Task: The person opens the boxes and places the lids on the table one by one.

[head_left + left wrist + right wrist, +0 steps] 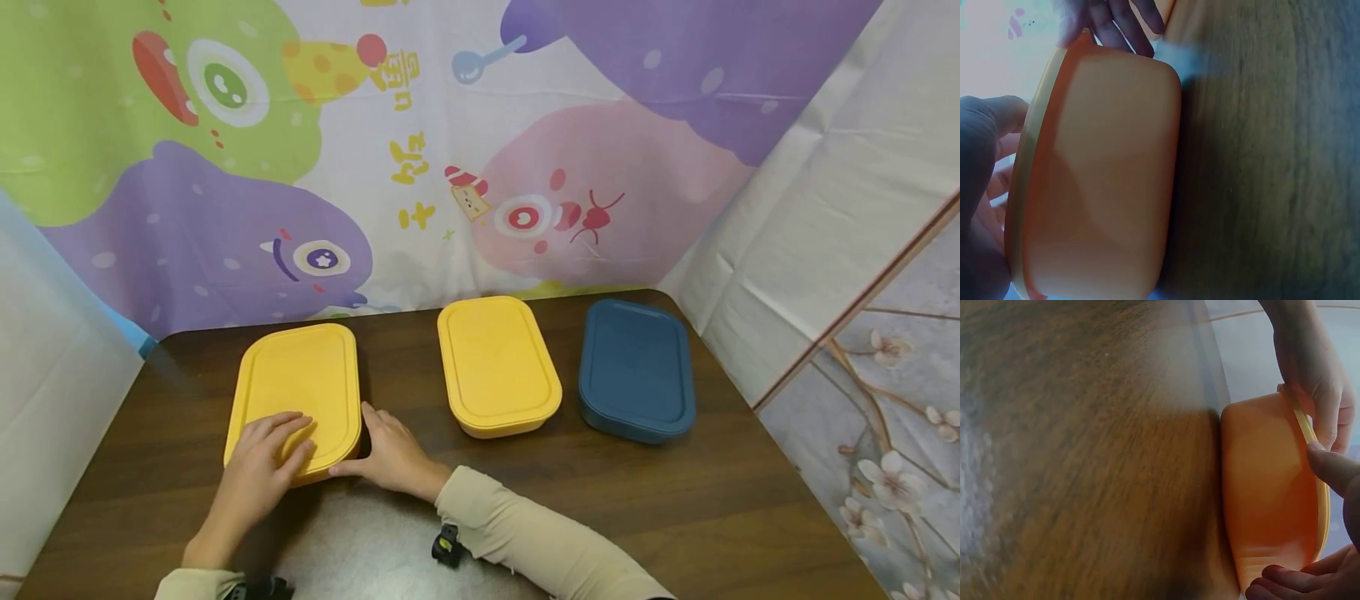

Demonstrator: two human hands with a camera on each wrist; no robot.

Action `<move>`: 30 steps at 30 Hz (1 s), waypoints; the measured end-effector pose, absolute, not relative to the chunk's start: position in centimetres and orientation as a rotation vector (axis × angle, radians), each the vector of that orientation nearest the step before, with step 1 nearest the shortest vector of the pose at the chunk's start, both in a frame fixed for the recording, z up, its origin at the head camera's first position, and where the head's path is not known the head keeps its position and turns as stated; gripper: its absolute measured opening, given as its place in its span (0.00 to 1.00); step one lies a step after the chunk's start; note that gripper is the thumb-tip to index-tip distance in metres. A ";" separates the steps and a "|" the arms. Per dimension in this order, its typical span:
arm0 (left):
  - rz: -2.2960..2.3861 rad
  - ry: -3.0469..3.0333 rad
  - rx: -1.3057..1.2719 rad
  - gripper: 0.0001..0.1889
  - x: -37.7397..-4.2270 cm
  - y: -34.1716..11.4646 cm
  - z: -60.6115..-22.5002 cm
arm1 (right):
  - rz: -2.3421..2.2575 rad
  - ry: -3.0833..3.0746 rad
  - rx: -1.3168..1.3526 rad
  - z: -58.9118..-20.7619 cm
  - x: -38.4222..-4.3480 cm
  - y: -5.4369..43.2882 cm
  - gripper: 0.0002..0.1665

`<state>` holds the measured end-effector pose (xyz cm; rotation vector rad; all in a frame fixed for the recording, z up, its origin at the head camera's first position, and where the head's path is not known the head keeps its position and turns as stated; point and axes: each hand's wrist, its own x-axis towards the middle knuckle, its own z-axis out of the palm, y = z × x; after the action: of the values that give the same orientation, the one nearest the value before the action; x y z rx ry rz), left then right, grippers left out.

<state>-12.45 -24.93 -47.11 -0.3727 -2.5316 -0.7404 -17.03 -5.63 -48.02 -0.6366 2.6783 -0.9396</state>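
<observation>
A yellow lidded lunch box (300, 383) stands flat at the table's left side, its lid on. My left hand (262, 467) rests on the near part of that lid, its fingers spread over the top. At the near right corner, my right hand (393, 454) touches the box, thumb at the lid's front edge and fingers along the right side. The right wrist view shows the thumb (1332, 469) against the lid's rim (1320, 506). In the left wrist view, the box's orange-looking front wall (1104, 169) is upright on the table, with the right fingers (1125, 28) extended beside its corner.
A second yellow lidded lunch box (498, 362) stands at the middle of the brown wooden table (600, 517). To its right is a dark blue lidded lunch box (637, 367). Behind the table hangs a cartoon-printed cloth (420, 267); pale sheeting (810, 192) borders the right side.
</observation>
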 end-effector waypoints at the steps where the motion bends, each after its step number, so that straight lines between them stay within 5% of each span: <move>1: -0.738 -2.532 -0.377 0.16 -12.4 -24.9 -47.2 | -0.940 2.679 -0.641 -48.1 -17.0 -5.6 0.61; 30: -0.646 -2.555 -0.488 0.22 -11.6 -24.2 -47.7 | -1.063 2.713 -0.672 -49.2 -17.1 -6.3 0.57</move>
<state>-11.56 -24.19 -47.70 -0.4882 -2.5546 -0.6463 -17.12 -6.31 -49.19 -0.6719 2.7133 -1.0630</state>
